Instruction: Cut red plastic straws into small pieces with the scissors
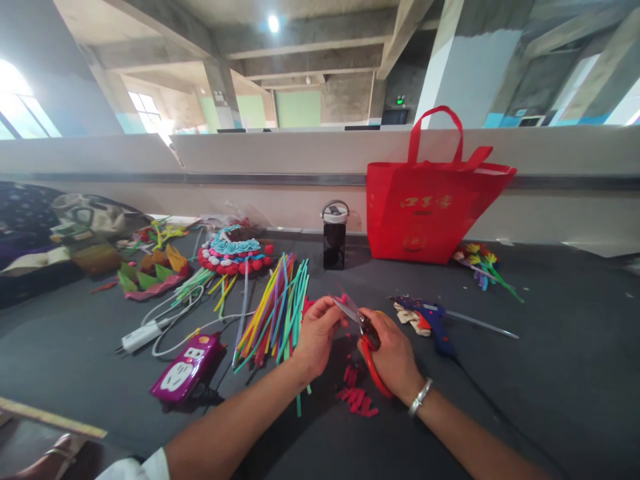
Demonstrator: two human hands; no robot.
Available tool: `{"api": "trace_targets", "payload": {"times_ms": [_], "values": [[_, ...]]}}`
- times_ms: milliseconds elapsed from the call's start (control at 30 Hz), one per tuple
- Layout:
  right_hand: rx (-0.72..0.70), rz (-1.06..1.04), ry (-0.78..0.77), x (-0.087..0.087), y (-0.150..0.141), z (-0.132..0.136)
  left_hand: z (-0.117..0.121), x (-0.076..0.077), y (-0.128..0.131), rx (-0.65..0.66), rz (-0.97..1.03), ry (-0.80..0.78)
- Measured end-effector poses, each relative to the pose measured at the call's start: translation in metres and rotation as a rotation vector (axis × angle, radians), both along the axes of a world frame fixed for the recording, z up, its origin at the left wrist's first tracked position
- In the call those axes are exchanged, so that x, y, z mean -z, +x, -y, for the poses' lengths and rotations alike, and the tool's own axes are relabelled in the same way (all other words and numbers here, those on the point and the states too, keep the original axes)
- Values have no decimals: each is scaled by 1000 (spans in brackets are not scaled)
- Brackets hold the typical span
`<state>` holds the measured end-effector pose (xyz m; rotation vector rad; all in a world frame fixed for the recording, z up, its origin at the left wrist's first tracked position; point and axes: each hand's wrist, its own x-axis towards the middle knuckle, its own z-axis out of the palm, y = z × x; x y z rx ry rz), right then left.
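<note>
My right hand (393,350) grips a pair of scissors (371,363) with red-orange handles, its blades pointing up and left. The blades reach the fingertips of my left hand (319,333), which pinches a small red strip (343,298); its material is too small to tell. Below the blades, cut red pieces (357,400) lie in a loose pile on the dark table. Beside my left hand is a bundle of coloured pipe cleaners (273,310) in yellow, purple and green. A blue glue gun (431,320) with a clear glue stick rests to the right of my right hand.
A purple power strip (187,372) and a white charger (143,337) with cable lie left. Behind are a blue-and-red flowered headpiece (235,250), a leafy crown (153,273), a black bottle (334,240), a red bag (437,210) and small craft flowers (483,260).
</note>
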<state>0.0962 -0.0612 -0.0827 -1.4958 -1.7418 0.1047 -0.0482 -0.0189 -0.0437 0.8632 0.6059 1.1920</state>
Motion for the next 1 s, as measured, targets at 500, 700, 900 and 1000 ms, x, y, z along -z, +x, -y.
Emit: {"api": "trace_targets", "payload": {"times_ms": [500,700,900,1000], "values": [[46,4,-20,0,-3,3,1,1,1,-9,25,-23],[46,11,-23,-2,-3,3,2,-2,1,-22,11,-25],[36,4,-24,-3,-3,4,1,-1,0,-43,8,-22],[35,2,-20,-2,-3,4,1,-2,0,-44,4,-33]]}}
